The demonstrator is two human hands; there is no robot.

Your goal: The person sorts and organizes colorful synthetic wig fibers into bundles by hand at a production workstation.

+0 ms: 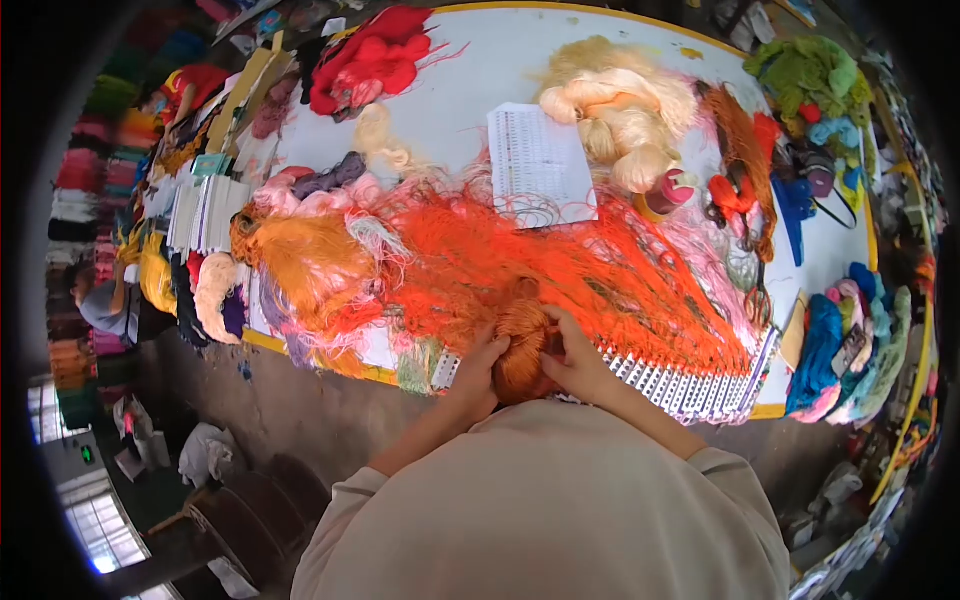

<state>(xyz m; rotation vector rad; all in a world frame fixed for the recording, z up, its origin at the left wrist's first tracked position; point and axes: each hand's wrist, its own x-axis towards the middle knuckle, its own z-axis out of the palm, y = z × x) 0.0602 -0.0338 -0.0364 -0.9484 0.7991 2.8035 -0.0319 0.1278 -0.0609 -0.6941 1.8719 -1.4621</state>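
Note:
A bundle of copper-orange thread (522,350) is held at the table's near edge, close to my body. My left hand (480,372) grips its left side, and my right hand (577,358) grips its right side, fingers curled around it. Just beyond the bundle, loose orange-red threads (500,245) spread over the table. A golden-orange heap of thread (300,255) lies to the left. Under the orange threads, a strip with rows of dark holes (690,388) runs along the near edge on the right.
The white table (470,60) also bears a printed sheet (540,165), cream skeins (625,110), red skeins (370,60), a thread cone (668,192), scissors (757,300) and green yarn (810,75). Blue skeins (815,350) hang at the right. A person (108,305) is at the far left.

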